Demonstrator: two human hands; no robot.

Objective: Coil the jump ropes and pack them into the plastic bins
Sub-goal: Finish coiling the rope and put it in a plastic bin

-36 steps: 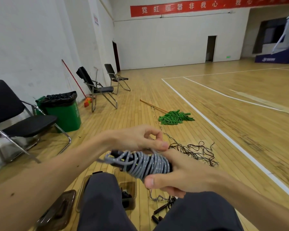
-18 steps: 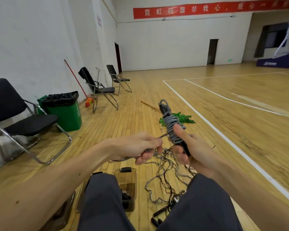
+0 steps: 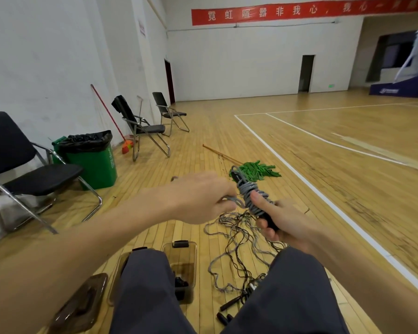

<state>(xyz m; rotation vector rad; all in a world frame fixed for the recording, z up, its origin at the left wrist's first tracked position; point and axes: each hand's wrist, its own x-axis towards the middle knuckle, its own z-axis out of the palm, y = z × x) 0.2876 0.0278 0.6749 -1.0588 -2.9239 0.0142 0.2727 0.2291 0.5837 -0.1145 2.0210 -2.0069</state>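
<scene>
A large sports hall with a light wooden plank floor [image 3: 299, 145] and white walls [image 3: 46, 56]; a long red banner [image 3: 275, 12] on the far wall is cut off at the right edge. By the left wall stand a black folding chair with a metal frame [image 3: 22, 165], cut off at the left edge, and a green waste bin with a black bag [image 3: 94, 162]. Further away a green mop [image 3: 256, 170] lies on the floor.

The person's knees in dark grey trousers hide much of the near floor. Between them stands a brown transparent plastic bin [image 3: 188, 256], with something dark inside that is hard to make out. A second brown bin [image 3: 117, 273] is mostly behind the left knee. A tangle of thin loose ropes [image 3: 239, 239] lies on the floor beside the bin, partly covered by the right knee.

The grey jump rope [image 3: 250, 191] is in the air above this tangle, wound around black handles and tilted. The right hand [image 3: 287, 222] grips the lower end of the handles, fingers curled round them, thumb pressed on the coil. The left hand [image 3: 200, 198] shows its back; its fingers are curled and pinch the blurred loose end of the rope, just beside the coil.
</scene>
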